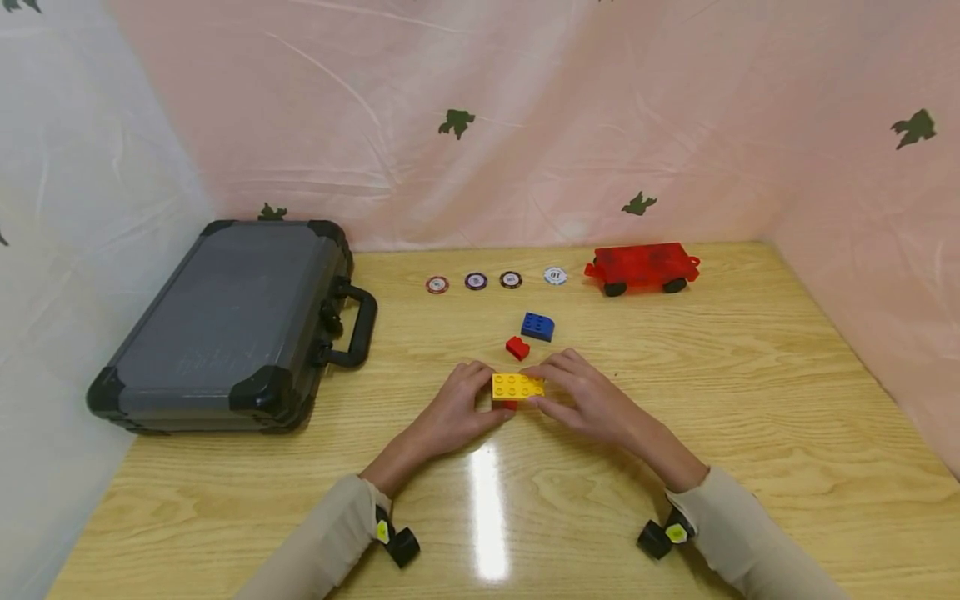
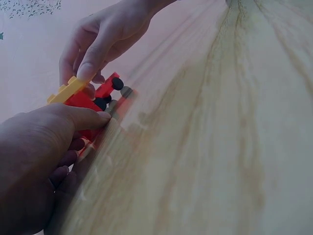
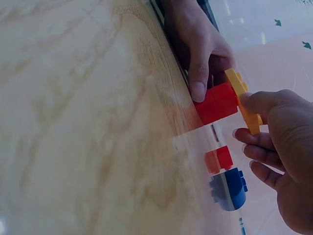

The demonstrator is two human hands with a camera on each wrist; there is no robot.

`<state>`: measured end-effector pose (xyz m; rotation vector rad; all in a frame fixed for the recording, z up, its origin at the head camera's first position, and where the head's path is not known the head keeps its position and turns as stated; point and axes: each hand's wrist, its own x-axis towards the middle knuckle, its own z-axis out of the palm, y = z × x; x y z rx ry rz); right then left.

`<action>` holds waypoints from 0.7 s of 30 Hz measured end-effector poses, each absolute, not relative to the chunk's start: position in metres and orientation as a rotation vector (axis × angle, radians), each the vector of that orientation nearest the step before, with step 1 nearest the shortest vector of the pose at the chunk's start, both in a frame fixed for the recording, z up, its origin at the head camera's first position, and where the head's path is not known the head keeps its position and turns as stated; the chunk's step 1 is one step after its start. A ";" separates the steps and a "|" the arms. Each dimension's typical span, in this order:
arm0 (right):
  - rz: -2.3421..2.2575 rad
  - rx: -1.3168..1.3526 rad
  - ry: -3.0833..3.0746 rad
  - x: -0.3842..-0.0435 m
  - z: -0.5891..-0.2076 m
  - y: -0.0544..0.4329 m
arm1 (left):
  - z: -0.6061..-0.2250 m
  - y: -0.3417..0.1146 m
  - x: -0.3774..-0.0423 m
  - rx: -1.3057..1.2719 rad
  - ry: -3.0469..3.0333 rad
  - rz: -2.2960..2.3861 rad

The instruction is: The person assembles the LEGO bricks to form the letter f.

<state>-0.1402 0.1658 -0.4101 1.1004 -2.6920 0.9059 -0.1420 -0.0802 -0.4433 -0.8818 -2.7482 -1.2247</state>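
Near the middle of the table, my left hand point(image 1: 459, 406) grips a red toy block point(image 3: 216, 104) that shows a seam across it in the right wrist view. A yellow studded brick point(image 1: 513, 387) lies over the top of the red block, studs up. My right hand point(image 1: 588, 397) pinches the yellow brick near its right end, thumb on the near side. Whether the yellow brick is fully pressed onto the red one, I cannot tell. Just beyond the hands are a small loose red brick point(image 1: 517, 347) and a blue brick point(image 1: 537, 326) with one rounded end.
A red wheeled toy wagon base point(image 1: 645, 267) stands at the back right. Several poker chips, among them a white one point(image 1: 556, 276), form a row at the back. At the left lies a grey hard case point(image 1: 225, 317) with a black handle point(image 1: 360, 329).
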 end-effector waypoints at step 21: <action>0.929 1.042 -2.811 -0.142 -0.407 0.165 | -0.442 -0.080 -0.142 -0.872 -2.771 -1.230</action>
